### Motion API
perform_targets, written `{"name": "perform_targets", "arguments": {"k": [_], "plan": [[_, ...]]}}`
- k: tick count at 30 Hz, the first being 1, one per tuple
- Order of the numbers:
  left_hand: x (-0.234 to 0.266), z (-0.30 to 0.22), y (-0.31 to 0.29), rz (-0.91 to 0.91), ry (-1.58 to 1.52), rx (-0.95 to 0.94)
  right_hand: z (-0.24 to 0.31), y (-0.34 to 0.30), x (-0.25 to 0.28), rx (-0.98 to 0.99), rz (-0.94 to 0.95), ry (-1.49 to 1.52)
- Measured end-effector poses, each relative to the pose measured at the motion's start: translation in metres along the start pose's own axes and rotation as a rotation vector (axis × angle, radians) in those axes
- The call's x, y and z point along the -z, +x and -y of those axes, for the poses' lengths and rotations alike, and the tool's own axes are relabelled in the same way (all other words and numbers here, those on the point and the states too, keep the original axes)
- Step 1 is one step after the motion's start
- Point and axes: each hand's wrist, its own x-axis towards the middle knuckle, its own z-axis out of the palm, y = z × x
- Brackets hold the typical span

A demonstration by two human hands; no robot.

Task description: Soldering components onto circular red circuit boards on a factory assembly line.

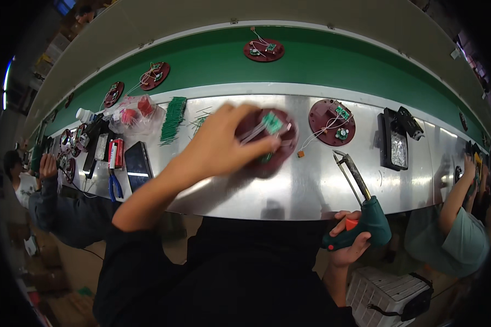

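My left hand (219,140) reaches across the metal table and grips a dark red round plate (288,146), slightly blurred. A green circuit board (272,122) and pale wires show on the plate between thumb and fingers. My right hand (348,248) is wrapped round a dark green soldering gun (377,222) with a red trigger, by the table's front edge. The gun's tip points up and away, just below a second dark red plate (323,121). That plate lies flat with circuit boards on it, and its wires end in a small orange connector (301,154).
Behind the metal table (218,199) runs a green conveyor belt (207,62) carrying several similar plates. Left lie green wire pieces (173,117), a plastic bag (139,117), a phone (139,163) and blue-handled pliers (114,186). A black tray (394,141) stands right. Co-workers sit on both sides.
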Motion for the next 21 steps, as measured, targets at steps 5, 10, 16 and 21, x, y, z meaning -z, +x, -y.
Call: {"name": "perform_targets", "arguments": {"k": [5, 10, 16, 21], "plan": [[-0.020, -0.021, -0.076, 0.058, 0.055, 0.208, 0.002, -0.001, -0.021, -0.069, 0.073, 0.067], [-0.041, -0.034, -0.087, -0.037, 0.135, 0.354, -0.002, -0.007, -0.047, -0.315, 0.124, 0.220], [-0.015, -0.039, -0.094, 0.093, 0.154, 0.308, 0.008, 0.003, -0.073, -0.483, 0.288, 0.271], [-0.020, 0.003, -0.058, -0.167, 0.067, 0.106, 0.000, 0.005, -0.075, -0.402, 0.338, 0.207]]}}
